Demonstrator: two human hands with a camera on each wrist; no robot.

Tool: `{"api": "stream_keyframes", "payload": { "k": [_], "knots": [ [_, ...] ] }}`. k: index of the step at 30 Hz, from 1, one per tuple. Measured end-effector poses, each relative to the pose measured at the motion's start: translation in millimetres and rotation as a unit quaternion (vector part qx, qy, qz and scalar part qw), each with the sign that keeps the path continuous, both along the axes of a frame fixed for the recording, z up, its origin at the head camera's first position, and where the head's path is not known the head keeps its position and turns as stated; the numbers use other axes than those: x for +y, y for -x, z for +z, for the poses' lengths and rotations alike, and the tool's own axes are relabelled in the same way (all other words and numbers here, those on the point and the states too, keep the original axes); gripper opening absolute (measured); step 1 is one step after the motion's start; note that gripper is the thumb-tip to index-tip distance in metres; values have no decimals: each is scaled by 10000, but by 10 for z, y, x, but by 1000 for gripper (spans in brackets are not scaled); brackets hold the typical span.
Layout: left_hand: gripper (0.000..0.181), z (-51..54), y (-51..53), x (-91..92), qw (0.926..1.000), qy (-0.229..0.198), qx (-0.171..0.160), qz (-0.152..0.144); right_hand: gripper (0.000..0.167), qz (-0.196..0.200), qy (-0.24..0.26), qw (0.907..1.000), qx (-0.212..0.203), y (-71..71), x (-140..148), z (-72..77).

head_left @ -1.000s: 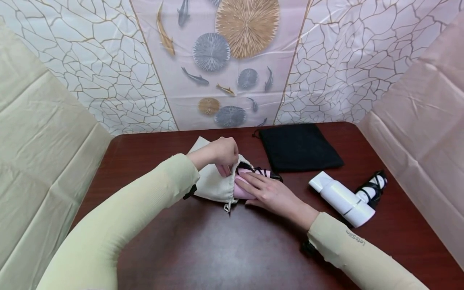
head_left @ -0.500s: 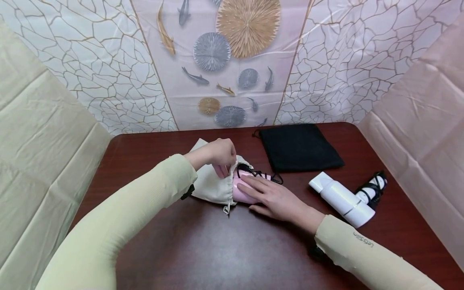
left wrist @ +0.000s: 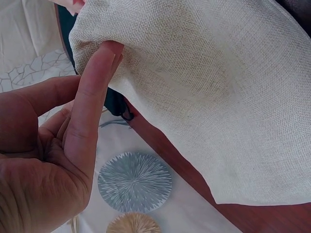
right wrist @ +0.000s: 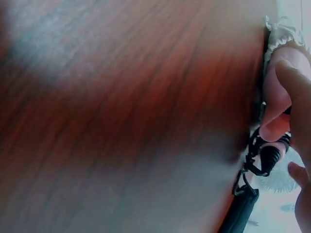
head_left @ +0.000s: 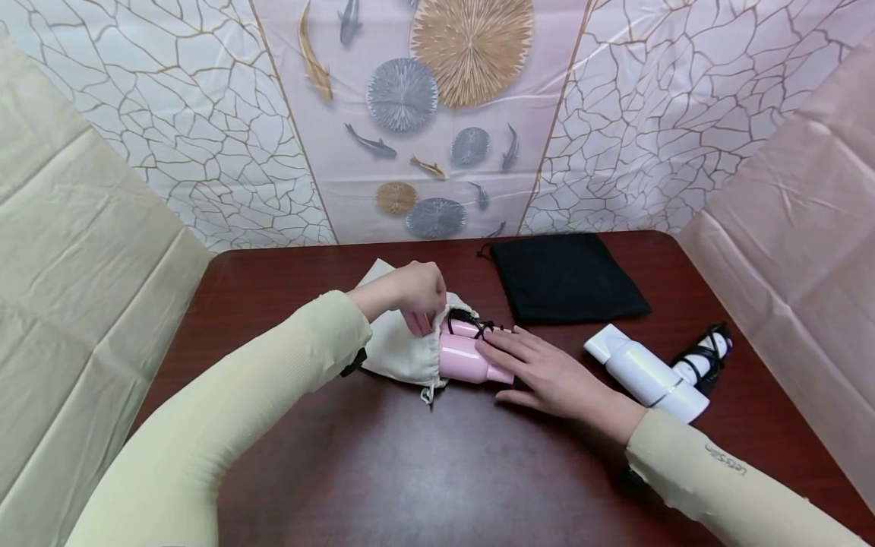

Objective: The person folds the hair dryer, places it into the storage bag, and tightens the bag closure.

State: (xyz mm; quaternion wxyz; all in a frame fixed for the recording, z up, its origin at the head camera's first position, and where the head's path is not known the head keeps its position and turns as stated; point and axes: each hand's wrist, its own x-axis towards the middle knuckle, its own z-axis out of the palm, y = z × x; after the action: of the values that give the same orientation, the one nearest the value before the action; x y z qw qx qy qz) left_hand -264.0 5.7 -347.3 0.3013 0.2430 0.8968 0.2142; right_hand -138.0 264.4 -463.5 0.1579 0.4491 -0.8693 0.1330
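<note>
A cream drawstring bag (head_left: 399,346) lies on the table with a pink hair dryer (head_left: 466,358) partly inside its mouth, black cord against the dryer's handle. My left hand (head_left: 418,292) pinches the bag's rim; in the left wrist view, the left hand (left wrist: 63,136) has fingertips at a fold of the bag's cloth (left wrist: 194,82). My right hand (head_left: 560,376) rests its extended fingertips on the dryer's exposed right end. The right wrist view shows the right hand (right wrist: 299,107) beside the dryer's pink body (right wrist: 274,92). The part within the bag is hidden.
A flat black drawstring bag (head_left: 570,277) lies at the back right of the dark red table (head_left: 383,471). A white hair dryer (head_left: 645,372) with a cord-wrapped handle lies at the right. Patterned cloth stands behind, plain fabric panels at both sides.
My right hand has slid right along the pink dryer, uncovering its body and narrower end. My left hand has shifted slightly left with the bag's rim.
</note>
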Motion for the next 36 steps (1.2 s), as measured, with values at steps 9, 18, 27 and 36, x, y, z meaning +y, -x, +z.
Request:
{"api": "stream_keyframes", "payload": {
  "k": [9, 18, 27, 36],
  "knots": [
    [28, -9, -20, -7, 9997, -98, -216, 110, 77, 250, 199, 9982, 507, 144, -81, -96],
    [28, 2, -17, -19, 9996, -82, -258, 79, 70, 207, 248, 9970, 698, 165, -135, -134],
    [29, 37, -11, -28, 9981, -281, -507, 190, 47, 62, 214, 9940, 1075, 156, -186, -81],
    [26, 52, -14, -24, 9972, -412, -574, 264, 46, 91, 359, 9939, 1042, 152, -243, -28]
  ]
}}
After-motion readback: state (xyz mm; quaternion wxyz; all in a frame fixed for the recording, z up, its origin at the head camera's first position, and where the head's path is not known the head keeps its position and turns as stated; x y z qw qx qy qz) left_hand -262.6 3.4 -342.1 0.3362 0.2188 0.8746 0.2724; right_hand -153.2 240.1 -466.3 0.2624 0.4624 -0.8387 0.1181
